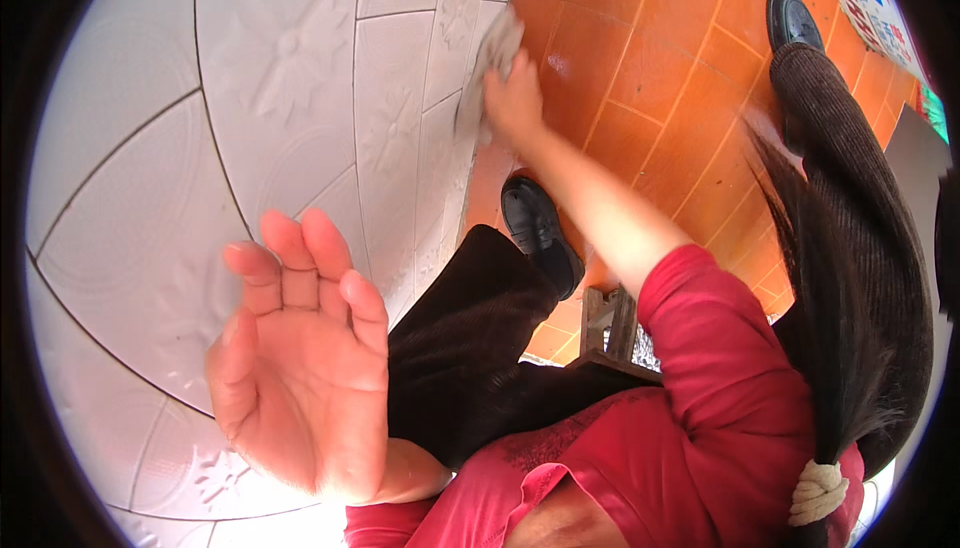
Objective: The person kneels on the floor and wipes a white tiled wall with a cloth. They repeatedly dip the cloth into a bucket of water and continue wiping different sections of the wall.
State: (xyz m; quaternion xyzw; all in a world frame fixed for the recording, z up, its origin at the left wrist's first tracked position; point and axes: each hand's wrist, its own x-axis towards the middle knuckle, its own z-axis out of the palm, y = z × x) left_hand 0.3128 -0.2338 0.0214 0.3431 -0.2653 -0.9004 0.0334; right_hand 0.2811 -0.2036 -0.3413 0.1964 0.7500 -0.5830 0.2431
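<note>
A crumpled grey-beige cloth (499,45) is under my right hand (516,101), whose fingers are closed on it. It lies against the lower part of the white tiled wall (292,45), close to where the wall meets the floor. My right arm stretches forward in a red sleeve. Closer to the camera, my left hand (307,375) is raised with its palm up and its fingers slightly curled and apart. Nothing rests in that palm. Behind it is the wall, with raised flower patterns on its tiles.
Orange floor tiles (660,75) run along the wall. My black shoes (536,214) and dark corduroy trousers (847,112) flank the reaching arm. A wooden stool (619,326) shows beneath me. Dark hair (832,308) hangs at the right; a printed white object (877,7) stands top right.
</note>
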